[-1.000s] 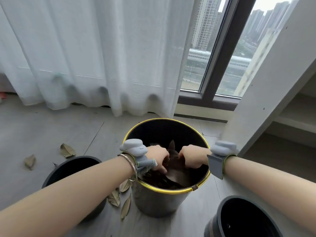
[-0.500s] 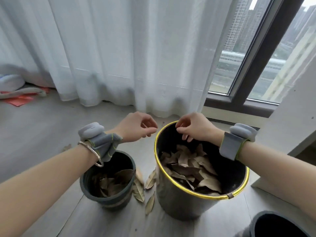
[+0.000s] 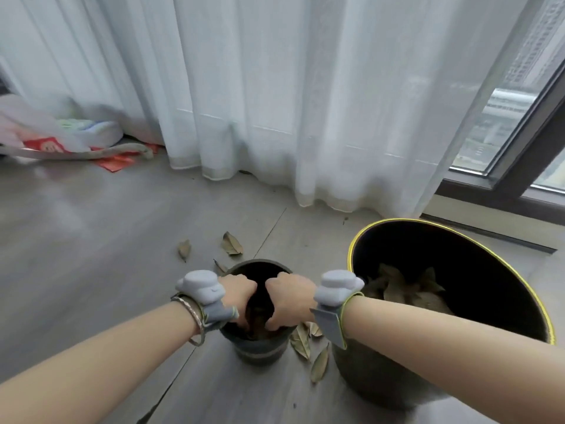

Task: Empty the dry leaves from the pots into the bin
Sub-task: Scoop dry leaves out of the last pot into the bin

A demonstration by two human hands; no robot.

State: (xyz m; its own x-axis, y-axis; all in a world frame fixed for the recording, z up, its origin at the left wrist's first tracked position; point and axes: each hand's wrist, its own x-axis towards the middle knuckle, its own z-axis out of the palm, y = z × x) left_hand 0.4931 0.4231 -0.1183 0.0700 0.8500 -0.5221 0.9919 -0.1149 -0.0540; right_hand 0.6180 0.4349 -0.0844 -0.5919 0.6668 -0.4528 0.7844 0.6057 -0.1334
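A small dark pot stands on the floor at bottom centre, with brown dry leaves inside. Both my hands reach down into it. My left hand and my right hand sit side by side with fingers curled into the leaves; the fingertips are hidden in the pot. Right of the pot stands the black bin with a yellow rim. Dry leaves in the bin lie piled at its bottom.
Loose leaves lie on the floor behind the pot and between pot and bin. A white curtain hangs behind, a dark window frame at right. Bags and red paper are piled at far left.
My hands left the bin, rose open above it, then moved left and dropped into the small pot, curling into its leaves. The view swung left.
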